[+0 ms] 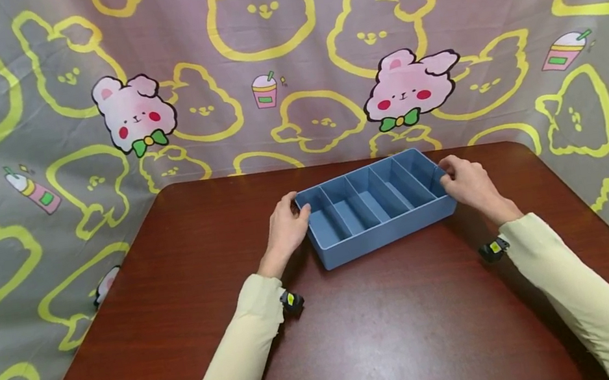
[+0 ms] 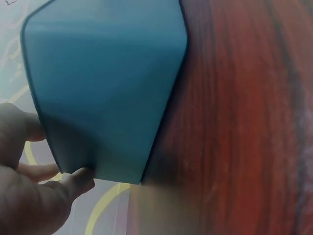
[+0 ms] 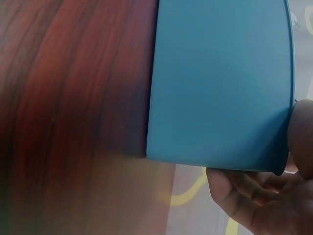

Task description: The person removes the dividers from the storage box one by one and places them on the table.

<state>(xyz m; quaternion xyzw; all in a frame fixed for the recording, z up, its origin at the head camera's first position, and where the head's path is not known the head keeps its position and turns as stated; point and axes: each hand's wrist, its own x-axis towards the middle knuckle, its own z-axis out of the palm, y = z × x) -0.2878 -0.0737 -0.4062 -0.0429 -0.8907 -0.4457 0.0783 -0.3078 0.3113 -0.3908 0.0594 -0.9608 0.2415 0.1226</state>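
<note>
A blue divider tray [image 1: 388, 234] with a row of open compartments lies near the far side of the table, its right end farther back than its left. My left hand [image 1: 286, 225] grips the left end, thumb over the rim. At the opposite end, my right hand [image 1: 470, 185] holds the short side by its rim. The left wrist view has the tray's end wall [image 2: 107, 98] with fingers curled round its edge. In the right wrist view, fingers and thumb clasp the far corner of the other end wall [image 3: 220, 88]. No contents are visible in the compartments.
The brown wooden table [image 1: 397, 334] has rounded far corners. A cartoon-printed curtain [image 1: 310, 31] hangs behind it and along both sides. Each wrist bears a small black device, such as the left wrist camera [image 1: 292, 302].
</note>
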